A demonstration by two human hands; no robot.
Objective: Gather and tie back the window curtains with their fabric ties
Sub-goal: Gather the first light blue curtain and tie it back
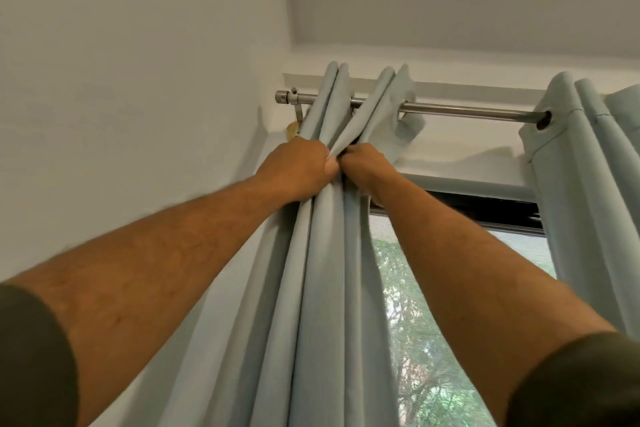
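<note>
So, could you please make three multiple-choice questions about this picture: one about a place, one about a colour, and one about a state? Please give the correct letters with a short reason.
1. Where do both hands grip the left curtain?
A. High up, just below the rod
B. At its bottom hem
C. On the window glass

2. What colour are the curtains?
A. Dark red
B. Pale blue
C. Yellow

3. In what state is the left curtain?
A. Spread flat over the window
B. Taken off the rod
C. Bunched into folds

Answers:
1 A: the left hand and right hand clutch the left curtain just under the rod.
2 B: the left curtain and the right curtain are pale blue.
3 C: its pleats are pressed together beside the uncovered window.
</note>
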